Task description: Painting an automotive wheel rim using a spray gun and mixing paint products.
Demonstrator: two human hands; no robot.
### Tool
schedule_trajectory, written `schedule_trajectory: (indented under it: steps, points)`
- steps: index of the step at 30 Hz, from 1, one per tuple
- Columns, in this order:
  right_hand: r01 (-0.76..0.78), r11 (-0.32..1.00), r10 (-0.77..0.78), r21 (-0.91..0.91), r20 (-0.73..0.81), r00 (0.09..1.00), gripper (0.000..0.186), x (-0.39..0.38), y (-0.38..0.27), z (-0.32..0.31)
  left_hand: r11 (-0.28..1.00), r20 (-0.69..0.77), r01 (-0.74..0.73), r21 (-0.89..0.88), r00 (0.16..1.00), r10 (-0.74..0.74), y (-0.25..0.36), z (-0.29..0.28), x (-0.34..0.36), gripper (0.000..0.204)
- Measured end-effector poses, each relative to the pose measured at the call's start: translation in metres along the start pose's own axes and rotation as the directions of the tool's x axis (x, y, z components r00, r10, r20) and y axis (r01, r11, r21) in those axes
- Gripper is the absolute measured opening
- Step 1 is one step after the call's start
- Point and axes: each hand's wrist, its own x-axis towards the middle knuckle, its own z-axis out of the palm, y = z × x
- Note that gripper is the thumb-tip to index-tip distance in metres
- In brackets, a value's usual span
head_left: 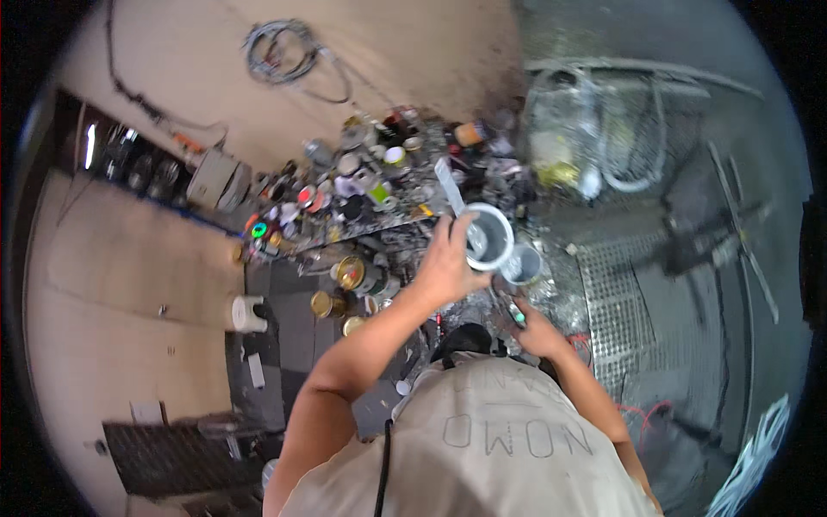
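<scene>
My left hand (446, 269) is closed round a pale-rimmed mixing cup (508, 234), tilted so that its opening and grey inside show. A flat pale stirring stick (449, 186) stands out past the cup's far left rim, by my fingertips. Just right of and below it is a smaller translucent cup (522, 264), close to the mixing cup's rim; whether they touch I cannot tell. My right hand (538, 332) grips what looks like a spray gun (514, 310), with a green part showing at the thumb. The small cup appears to sit on it, though the join is hidden.
A cluttered bench (336, 234) carries several paint pots and bottles. Open tins (351, 272) stand below its left part. A white stool (247, 314) is near the left wall. Metal grating (616, 302) covers floor to the right, and a red hose (644, 412) runs there.
</scene>
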Motion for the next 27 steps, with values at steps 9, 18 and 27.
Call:
schedule_trajectory:
  steps: [9, 18, 27]
  points:
    - [-0.028, 0.989, 0.072, -0.144, 0.311, 0.948, 0.075, 0.073, 0.017, 0.045, 0.915, -0.209, 0.302, -0.268, 0.909, -0.362, -0.151, 0.041, -0.105, 0.104]
    - [-0.280, 0.955, 0.295, -0.095, 0.239, 0.925, 0.076, 0.164, -0.020, 0.079, 0.792, -0.289, 0.501, -0.349, 0.747, -0.599, -0.341, -0.007, -0.127, 0.094]
    - [-0.298, 0.941, 0.308, 0.157, -0.038, 0.951, 0.072, 0.202, -0.059, 0.090, 0.871, -0.519, 0.407, -0.276, 0.700, -0.491, -0.497, -0.096, -0.025, 0.094]
